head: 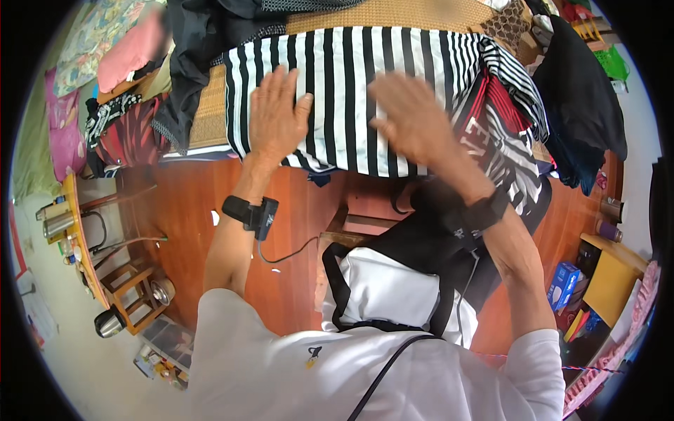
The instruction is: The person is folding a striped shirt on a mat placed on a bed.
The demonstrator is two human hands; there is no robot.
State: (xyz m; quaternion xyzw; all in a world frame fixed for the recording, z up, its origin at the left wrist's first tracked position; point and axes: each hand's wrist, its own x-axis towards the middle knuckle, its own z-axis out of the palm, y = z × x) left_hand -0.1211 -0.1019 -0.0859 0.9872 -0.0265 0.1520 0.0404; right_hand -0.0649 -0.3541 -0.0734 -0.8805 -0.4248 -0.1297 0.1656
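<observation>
A black-and-white striped cloth point(339, 105), apparently a garment, is spread over the edge of a woven mat point(368, 17). Palm down on its left part lies my left hand point(279, 116), thumb apart from the fingers and nothing held. My right hand point(413, 118), blurred, is over the right part of the stripes with its thumb spread; whether it touches the cloth I cannot tell. To the right the cloth bunches up, showing a red section point(506, 102) and large printed letters. Both wrists wear black straps with small devices.
Dark clothing point(192, 58) lies left of the stripes, and a dark garment point(579, 100) hangs at the right. Below is a white bag with black handles point(389, 287). A cable point(287, 259) runs from the left wrist device. A wooden stool point(134, 294) stands lower left on the floor.
</observation>
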